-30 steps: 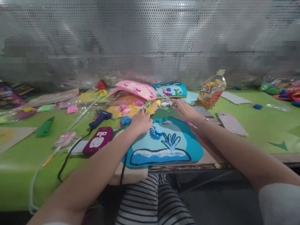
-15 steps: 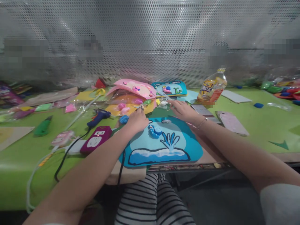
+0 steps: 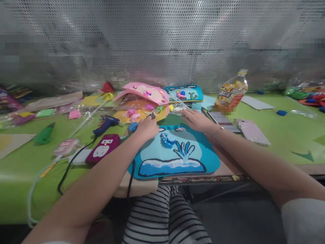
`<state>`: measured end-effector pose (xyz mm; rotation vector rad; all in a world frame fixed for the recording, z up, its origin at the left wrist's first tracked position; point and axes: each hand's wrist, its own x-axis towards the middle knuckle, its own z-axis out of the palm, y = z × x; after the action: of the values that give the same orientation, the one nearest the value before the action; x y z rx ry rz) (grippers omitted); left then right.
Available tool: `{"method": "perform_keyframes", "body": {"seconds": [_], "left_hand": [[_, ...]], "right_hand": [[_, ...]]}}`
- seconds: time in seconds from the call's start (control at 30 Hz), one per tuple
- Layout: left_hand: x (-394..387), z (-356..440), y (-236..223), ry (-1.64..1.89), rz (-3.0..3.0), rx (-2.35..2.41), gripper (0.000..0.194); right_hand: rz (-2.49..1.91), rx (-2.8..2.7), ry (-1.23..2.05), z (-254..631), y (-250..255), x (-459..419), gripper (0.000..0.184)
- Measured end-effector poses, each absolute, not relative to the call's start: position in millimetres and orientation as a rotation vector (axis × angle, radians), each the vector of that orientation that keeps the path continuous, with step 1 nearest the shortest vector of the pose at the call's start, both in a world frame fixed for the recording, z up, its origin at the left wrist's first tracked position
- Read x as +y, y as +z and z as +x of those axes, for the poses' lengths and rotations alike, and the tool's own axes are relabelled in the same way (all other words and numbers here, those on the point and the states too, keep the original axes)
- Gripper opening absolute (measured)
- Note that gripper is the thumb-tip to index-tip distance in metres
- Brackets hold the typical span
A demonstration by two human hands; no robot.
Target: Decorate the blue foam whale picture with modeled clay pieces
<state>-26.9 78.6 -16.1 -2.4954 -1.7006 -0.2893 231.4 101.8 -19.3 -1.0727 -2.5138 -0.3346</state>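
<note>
In front of me lies a blue foam board (image 3: 213, 159) with a painted plant and a wavy ground strip. A blue clay snail (image 3: 168, 140) sits at its middle. My left hand (image 3: 148, 128) is closed at the board's upper left edge, beside a lump of blue clay (image 3: 133, 127). A small dark grey thing (image 3: 152, 116) shows at its fingertips, too small to name. My right hand (image 3: 195, 120) reaches over the far edge, fingers stretched out and touching or close to clear plastic packets (image 3: 177, 109). Its fingertips are partly hidden.
Behind stand a pink decorated board (image 3: 144, 91) and another blue board (image 3: 195, 93). A blue glue gun (image 3: 106, 125) and a purple power strip (image 3: 103, 149) lie left, with cables. To the right are a drink bottle (image 3: 231, 91) and a pink phone (image 3: 254, 132).
My left hand has drifted slightly left, off the snail and along the board's edge. The right hand stays by the packets with little movement. The snail rests in the same spot on the board.
</note>
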Motion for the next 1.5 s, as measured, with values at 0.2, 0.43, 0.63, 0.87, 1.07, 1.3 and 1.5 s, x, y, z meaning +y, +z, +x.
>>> {"method": "perform_keyframes", "body": {"seconds": [0.2,0.43,0.63,0.87,1.07,1.3,1.5], "left_hand": [[71.8,-21.5,-4.2,-0.267,-2.448,-1.870,0.030],[65.0,-16.1,1.0,-0.564,-2.543,-1.649,0.052],[60.7,-12.0,-0.5,-0.676,-2.749,-1.289,0.065],[58.3,-12.3,-1.0,-0.646,-2.791,-1.287,0.061],[58.6,-11.9,-5.1,-0.654,-2.828,-1.214,0.060],[55.0,-12.2,-3.7,-0.703,-2.862,-1.129,0.059],[49.5,-10.9,-0.3,-0.704,-2.883,-0.996,0.048]], "right_hand": [[-1.049,-2.510,-0.358,232.0,-19.0,102.3,0.041],[-0.981,-2.441,-0.222,229.2,-16.3,96.4,0.044],[-0.796,-2.246,0.077,222.3,-17.5,95.0,0.048],[-0.952,-1.942,0.360,220.2,-14.7,98.4,0.032],[-0.939,-1.839,0.775,220.8,-10.3,96.7,0.026],[-0.854,-1.818,0.856,218.0,-16.5,101.4,0.038],[-0.810,-1.817,0.998,217.4,-15.9,100.5,0.034]]}}
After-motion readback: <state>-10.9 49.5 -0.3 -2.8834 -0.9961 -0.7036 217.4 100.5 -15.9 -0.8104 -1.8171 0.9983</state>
